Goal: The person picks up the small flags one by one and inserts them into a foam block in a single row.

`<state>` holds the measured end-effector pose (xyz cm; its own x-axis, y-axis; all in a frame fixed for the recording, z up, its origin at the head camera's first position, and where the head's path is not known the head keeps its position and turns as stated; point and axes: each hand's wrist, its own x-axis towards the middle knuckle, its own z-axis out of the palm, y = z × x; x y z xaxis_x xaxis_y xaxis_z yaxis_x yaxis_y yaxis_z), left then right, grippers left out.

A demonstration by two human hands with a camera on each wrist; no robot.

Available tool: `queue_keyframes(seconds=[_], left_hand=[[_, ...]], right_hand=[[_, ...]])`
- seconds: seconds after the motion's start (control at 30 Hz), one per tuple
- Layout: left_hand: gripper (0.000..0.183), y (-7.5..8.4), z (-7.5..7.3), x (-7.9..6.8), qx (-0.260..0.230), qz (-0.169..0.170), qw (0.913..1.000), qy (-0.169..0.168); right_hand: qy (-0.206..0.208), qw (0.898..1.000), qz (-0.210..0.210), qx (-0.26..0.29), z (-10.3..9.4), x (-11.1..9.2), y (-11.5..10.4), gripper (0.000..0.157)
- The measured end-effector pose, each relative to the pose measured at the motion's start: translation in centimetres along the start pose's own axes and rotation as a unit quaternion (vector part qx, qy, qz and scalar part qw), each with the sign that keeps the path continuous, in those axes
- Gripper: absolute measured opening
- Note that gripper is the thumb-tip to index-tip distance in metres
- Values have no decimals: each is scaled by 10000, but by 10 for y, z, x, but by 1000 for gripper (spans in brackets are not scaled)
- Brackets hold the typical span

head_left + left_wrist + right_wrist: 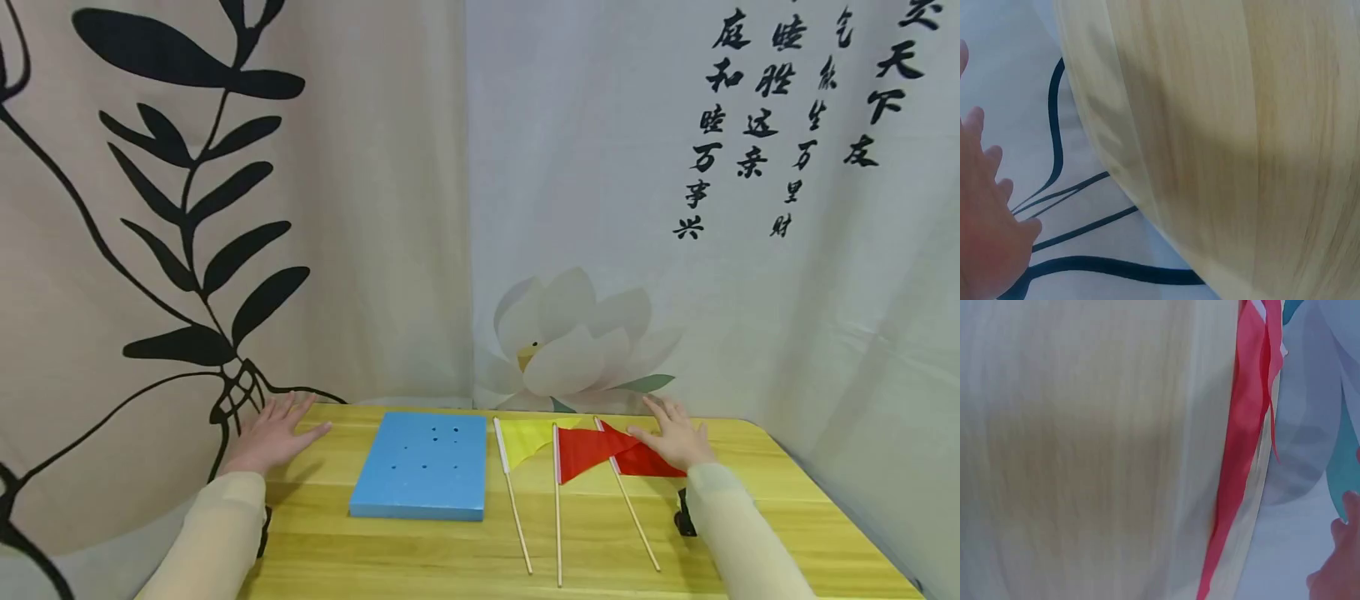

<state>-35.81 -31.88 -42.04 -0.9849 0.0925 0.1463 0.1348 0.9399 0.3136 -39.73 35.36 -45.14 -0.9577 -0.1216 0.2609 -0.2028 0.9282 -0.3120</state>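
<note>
My left hand [272,437] hovers over the table's far left corner with fingers spread and nothing in them. To its right lies a flat blue board [423,467] with several small holes in its top. My right hand [678,435], fingers also spread, is above the far right part of the table and overlaps a red flag [651,461] in the head view. Beside that flag lie another red flag [588,452] and a yellow flag [525,442], all on thin wooden sticks pointing toward me. In the right wrist view, red cloth [1241,431] lies along the table edge.
The wooden table [315,542] has rounded far corners. Behind it hangs a pale curtain [390,208] printed with black leaves, a lotus flower and dark characters. A black strap [684,512] sits at the right wrist.
</note>
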Motion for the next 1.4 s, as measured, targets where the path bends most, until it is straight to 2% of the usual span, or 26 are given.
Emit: queue_keyframes(seconds=[0.17,0.33,0.53,0.67,0.77,0.87,0.93,1.13,1.23,1.4], left_hand=[[84,3,4,-1,-439,136,9989,56],[80,8,13,1,-1179,315,9924,152],[81,15,24,1,-2029,10,9789,-225],[82,22,30,-3,-2620,-179,9642,-376],[82,28,33,-9,-3176,-266,9467,-470],[83,33,35,-15,-3643,-425,9286,-574],[82,36,38,-17,-3882,-512,9184,-566],[73,43,48,-19,-4412,-675,8932,-548],[70,44,52,-21,-4542,-747,8850,-697],[65,44,54,-26,-4786,-840,8675,-1064]], right_hand=[[79,9985,3,537,6,-2,-16,80],[93,9898,-154,1412,17,-4,-45,72],[261,9760,-237,2150,29,-11,-97,53],[285,9689,-226,2448,38,-18,-130,46],[205,9647,-192,2620,43,-21,-150,41],[-34,9586,-235,2838,47,-22,-167,35],[-290,9507,-223,3078,49,-22,-176,33],[-941,9203,97,3797,58,-24,-192,30],[-1072,9115,290,3960,64,-25,-197,27],[-1182,9026,561,4101,74,-27,-198,23]])
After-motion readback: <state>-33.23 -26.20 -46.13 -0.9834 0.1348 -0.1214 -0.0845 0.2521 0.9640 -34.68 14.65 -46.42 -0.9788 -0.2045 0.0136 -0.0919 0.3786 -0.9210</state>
